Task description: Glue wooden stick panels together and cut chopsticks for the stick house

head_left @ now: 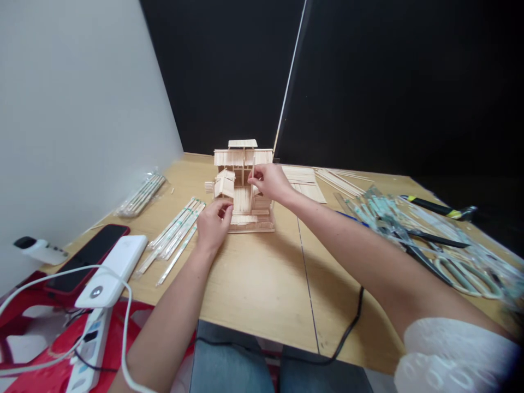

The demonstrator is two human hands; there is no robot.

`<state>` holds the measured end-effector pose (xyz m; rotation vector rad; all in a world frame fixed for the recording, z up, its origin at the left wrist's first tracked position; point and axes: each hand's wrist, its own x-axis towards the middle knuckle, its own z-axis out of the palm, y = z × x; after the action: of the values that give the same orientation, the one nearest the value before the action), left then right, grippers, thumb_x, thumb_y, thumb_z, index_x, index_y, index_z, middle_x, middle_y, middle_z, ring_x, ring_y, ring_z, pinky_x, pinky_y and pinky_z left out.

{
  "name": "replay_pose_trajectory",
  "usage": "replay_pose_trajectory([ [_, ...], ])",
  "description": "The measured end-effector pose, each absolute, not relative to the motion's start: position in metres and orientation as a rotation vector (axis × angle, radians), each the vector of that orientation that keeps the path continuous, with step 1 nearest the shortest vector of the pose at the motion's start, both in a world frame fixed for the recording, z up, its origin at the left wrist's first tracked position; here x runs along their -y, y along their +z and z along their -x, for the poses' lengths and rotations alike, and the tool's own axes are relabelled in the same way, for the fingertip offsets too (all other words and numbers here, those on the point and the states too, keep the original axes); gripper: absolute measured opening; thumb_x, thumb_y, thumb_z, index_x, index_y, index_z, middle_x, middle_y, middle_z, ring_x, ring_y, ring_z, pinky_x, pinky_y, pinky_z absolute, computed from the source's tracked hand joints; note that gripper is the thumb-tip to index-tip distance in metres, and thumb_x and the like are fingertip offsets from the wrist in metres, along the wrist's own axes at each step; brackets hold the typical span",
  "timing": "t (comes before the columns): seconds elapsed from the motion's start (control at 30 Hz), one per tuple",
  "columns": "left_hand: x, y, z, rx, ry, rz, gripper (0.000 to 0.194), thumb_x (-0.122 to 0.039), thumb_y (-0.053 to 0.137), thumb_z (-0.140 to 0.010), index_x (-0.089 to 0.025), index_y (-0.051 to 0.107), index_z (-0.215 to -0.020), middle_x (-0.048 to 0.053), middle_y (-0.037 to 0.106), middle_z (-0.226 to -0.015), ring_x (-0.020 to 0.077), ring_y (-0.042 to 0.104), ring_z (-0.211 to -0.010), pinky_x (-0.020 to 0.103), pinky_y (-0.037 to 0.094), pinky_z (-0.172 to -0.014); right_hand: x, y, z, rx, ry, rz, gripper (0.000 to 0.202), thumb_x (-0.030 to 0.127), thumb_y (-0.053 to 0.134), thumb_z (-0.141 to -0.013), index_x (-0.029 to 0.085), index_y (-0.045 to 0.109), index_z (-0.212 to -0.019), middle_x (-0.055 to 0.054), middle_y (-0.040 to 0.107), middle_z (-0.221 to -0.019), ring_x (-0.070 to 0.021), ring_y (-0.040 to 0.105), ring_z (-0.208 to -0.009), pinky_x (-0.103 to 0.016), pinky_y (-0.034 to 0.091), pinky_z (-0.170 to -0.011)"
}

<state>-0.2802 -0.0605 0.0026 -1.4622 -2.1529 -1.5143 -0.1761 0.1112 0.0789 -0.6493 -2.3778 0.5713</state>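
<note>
A small model house [242,199] built of thin wooden sticks stands near the back of the table, with slatted roofs on several levels. My left hand [214,222] is at its front left corner, thumb and fingers closed against the model below the small gabled roof [224,184]. On the right side, my right hand [269,181] reaches in at the upper storey. Its thumb and forefinger pinch what looks like a thin upright wooden stick [253,164]. Whether the stick touches the roof behind it I cannot tell.
Left of the model lie wrapped chopsticks [176,232] and a bagged bundle [143,194]. A phone [92,256], a white power bank [112,270] and a cable are nearer. To the right are a slatted panel [305,183], loose sticks [338,183], pliers [397,232], scissors [462,273] and a cutter [434,206].
</note>
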Motion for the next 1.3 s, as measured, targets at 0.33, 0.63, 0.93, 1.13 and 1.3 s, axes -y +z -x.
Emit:
replay_pose_trajectory([
  [0.33, 0.060, 0.001, 0.281, 2.176, -1.479, 1.459, 0.015, -0.027, 0.059, -0.085, -0.019, 0.072, -0.089, 0.002, 0.072, -0.079, 0.0135, 0.062, -0.063, 0.025, 0.046, -0.066, -0.111, 0.074, 0.173, 2.315, 0.597, 0.603, 0.007, 0.012, 0.071, -0.077, 0.015, 0.068, -0.071, 0.000, 0.067, -0.066, -0.0122, 0.058, -0.063, -0.024, 0.040, -0.062],
  [0.63, 0.060, 0.000, 0.280, 2.182, -1.477, 1.440, 0.015, -0.027, 0.060, -0.085, -0.019, 0.072, -0.088, 0.002, 0.073, -0.078, 0.0139, 0.063, -0.064, 0.026, 0.046, -0.066, -0.110, 0.072, 0.172, 2.307, 0.578, 0.621, 0.006, 0.014, 0.071, -0.077, 0.016, 0.068, -0.071, 0.000, 0.066, -0.067, -0.0125, 0.057, -0.063, -0.024, 0.038, -0.062],
  [0.93, 0.048, 0.005, 0.273, 2.118, -1.553, 1.554, 0.019, -0.028, 0.059, -0.087, -0.017, 0.074, -0.092, 0.007, 0.074, -0.090, 0.0159, 0.065, -0.074, 0.028, 0.050, -0.072, -0.108, 0.074, 0.172, 2.320, 0.565, 0.649, 0.005, 0.015, 0.071, -0.077, 0.016, 0.069, -0.073, 0.000, 0.066, -0.067, -0.0126, 0.056, -0.063, -0.025, 0.038, -0.063],
  [1.13, 0.028, 0.024, 0.267, 2.393, -1.073, 1.580, 0.023, -0.024, 0.059, -0.087, -0.017, 0.076, -0.101, 0.009, 0.074, -0.092, 0.0210, 0.067, -0.083, 0.032, 0.050, -0.080, -0.108, 0.074, 0.172, 2.322, 0.567, 0.654, 0.005, 0.015, 0.070, -0.078, 0.016, 0.069, -0.074, 0.000, 0.066, -0.068, -0.0124, 0.056, -0.063, -0.024, 0.038, -0.064],
  [1.3, 0.011, 0.035, 0.259, 2.428, -0.857, 1.547, 0.025, -0.026, 0.054, -0.088, -0.021, 0.077, -0.098, 0.010, 0.073, -0.095, 0.0224, 0.066, -0.087, 0.032, 0.048, -0.083, -0.108, 0.073, 0.171, 2.306, 0.573, 0.630, 0.004, 0.015, 0.070, -0.078, 0.016, 0.070, -0.074, 0.000, 0.066, -0.069, -0.0121, 0.055, -0.064, -0.024, 0.037, -0.064],
])
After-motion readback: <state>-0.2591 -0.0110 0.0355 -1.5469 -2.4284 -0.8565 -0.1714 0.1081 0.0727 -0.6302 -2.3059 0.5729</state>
